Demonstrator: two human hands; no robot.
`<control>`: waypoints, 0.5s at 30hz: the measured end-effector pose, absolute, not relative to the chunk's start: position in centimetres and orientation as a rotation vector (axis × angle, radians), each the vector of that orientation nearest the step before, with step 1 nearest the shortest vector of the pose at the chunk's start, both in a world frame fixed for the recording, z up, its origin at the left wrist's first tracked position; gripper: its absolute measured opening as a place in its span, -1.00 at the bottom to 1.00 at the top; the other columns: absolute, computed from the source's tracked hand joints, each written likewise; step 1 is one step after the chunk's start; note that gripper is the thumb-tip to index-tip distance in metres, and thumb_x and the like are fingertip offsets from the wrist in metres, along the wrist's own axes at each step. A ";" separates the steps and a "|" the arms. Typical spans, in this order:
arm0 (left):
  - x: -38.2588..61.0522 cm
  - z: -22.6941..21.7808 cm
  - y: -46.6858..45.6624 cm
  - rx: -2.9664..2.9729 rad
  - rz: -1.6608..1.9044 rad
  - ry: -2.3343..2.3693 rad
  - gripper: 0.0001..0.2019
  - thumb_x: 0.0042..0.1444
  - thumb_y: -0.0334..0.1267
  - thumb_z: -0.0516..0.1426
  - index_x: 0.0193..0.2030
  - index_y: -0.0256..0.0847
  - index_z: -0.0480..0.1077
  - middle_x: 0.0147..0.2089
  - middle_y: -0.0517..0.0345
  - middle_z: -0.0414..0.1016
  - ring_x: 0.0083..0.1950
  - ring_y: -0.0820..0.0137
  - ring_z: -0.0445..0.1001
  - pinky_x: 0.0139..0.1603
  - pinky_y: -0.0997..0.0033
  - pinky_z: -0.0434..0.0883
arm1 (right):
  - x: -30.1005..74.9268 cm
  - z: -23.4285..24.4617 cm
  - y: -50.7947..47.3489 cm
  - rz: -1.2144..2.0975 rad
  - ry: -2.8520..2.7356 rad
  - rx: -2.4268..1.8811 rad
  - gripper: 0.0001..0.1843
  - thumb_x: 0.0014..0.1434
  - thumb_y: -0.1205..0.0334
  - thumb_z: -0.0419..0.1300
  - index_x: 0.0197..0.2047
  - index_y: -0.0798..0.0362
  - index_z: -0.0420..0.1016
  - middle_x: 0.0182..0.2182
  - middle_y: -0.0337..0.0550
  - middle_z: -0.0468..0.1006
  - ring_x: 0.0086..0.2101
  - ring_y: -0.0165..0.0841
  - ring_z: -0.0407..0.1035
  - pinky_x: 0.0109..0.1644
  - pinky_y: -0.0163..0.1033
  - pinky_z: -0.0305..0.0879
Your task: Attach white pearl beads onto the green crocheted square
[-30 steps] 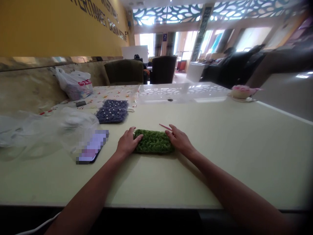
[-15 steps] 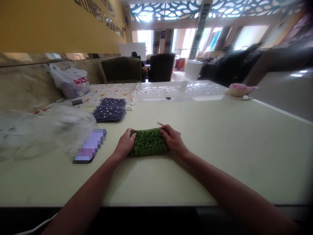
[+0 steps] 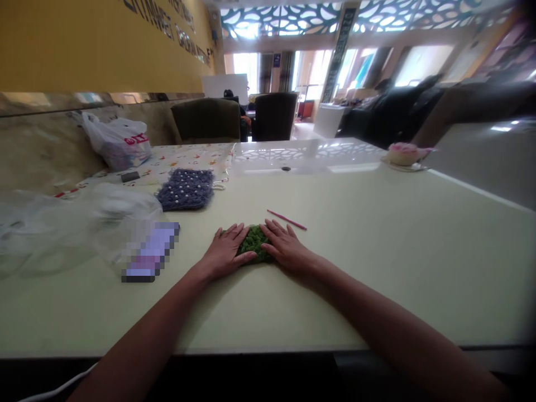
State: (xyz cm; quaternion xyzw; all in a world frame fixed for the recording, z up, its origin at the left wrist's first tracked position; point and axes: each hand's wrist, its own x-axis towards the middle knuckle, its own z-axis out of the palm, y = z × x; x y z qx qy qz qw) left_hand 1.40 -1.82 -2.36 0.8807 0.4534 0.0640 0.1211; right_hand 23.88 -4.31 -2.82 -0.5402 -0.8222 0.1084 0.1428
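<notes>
A green crocheted piece (image 3: 253, 241) lies on the cream table (image 3: 377, 257) in front of me. My left hand (image 3: 226, 253) lies flat on its left part, fingers stretched out. My right hand (image 3: 285, 247) lies flat on its right part, fingers spread. Most of the green piece is hidden under both palms; only a strip shows between them. A thin pink crochet hook (image 3: 287, 220) rests on the table just beyond my right hand, apart from it.
A purple crocheted piece with white beads (image 3: 186, 189) lies further back on the left. A phone (image 3: 149, 252) and clear plastic bags (image 3: 79, 218) sit at left, a white shopping bag (image 3: 117, 143) behind. A pink flower on a saucer (image 3: 404, 154) stands far right. Armchairs stand beyond the table.
Both hands moved inward from the ends of the green piece and flattened on top of it, covering most of it. The pink hook now lies uncovered beyond my right hand.
</notes>
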 end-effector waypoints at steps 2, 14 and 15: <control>0.8 -2.1 -1.6 2.529 0.232 1.282 -0.25 0.24 0.22 -0.12 0.46 -0.14 -0.08 0.49 -0.08 -0.10 0.49 0.10 -0.11 0.42 -0.14 -0.21 | 25.0 -1.4 -4.1 0.324 -2.237 -1.477 -0.37 0.39 -0.04 -0.18 0.42 0.03 0.01 0.39 0.05 0.00 0.36 -0.15 -0.12 0.35 0.13 -0.07; -1.2 -1.8 -1.3 2.532 0.171 1.141 0.10 -0.07 0.20 0.26 0.48 -0.02 -0.25 0.51 -0.14 -0.25 0.50 -0.02 -0.25 0.42 -0.10 -0.13 | 26.1 0.5 -5.2 0.534 -2.327 -1.456 -0.23 0.12 0.25 0.19 0.39 0.04 0.11 0.16 0.05 0.42 0.10 -0.07 0.36 0.15 0.02 0.29; -1.1 -1.7 -1.4 2.525 0.171 1.138 0.07 -0.05 0.21 0.24 0.48 -0.01 -0.25 0.51 -0.13 -0.24 0.50 -0.02 -0.24 0.42 -0.09 -0.11 | 25.7 0.1 -5.1 0.541 -2.284 -1.455 -0.26 0.12 0.32 0.13 0.38 0.04 0.12 0.19 0.04 0.40 0.12 -0.09 0.34 0.17 0.01 0.27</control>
